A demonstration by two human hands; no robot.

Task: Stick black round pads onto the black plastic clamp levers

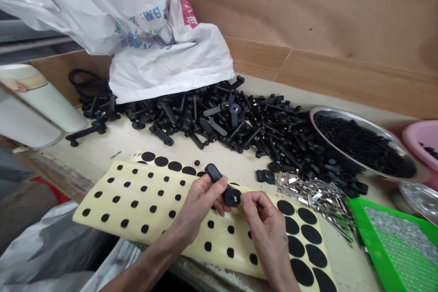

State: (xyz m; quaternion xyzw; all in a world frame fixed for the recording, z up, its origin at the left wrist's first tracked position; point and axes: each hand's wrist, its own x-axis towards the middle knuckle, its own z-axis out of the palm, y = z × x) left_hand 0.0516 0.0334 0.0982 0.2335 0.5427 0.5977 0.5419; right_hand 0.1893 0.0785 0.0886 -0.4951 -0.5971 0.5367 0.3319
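- You are holding a black plastic lever (pixel 215 173) in your left hand (pixel 196 205), with the grip narrow and closed on its arm between thumb and fingers.
- Your right hand (pixel 263 223) is coming in just beside it, with its fingertips (pixel 245 198) forming a narrow grip against the lever's round head (pixel 232 197). I cannot tell whether they are pinching something small there.
- You are keeping the lever just above a yellow backing sheet (pixel 102 205), which is carrying rows of small and large black round pads (pixel 296 214).
- A heap of black plastic levers (pixel 212 118) is spreading across the pale surface (pixel 99 150) beyond the sheet, running out from under a white woven sack (pixel 164 54).
- A steel bowl (pixel 345 121) is holding small black parts at the right, beside a pink plastic basin (pixel 422 127).
- A pile of metal clips (pixel 315 196) is lying between the heap and a green tray (pixel 362 232).
- A brown cardboard sheet (pixel 342 23) is standing along the back of the surface.
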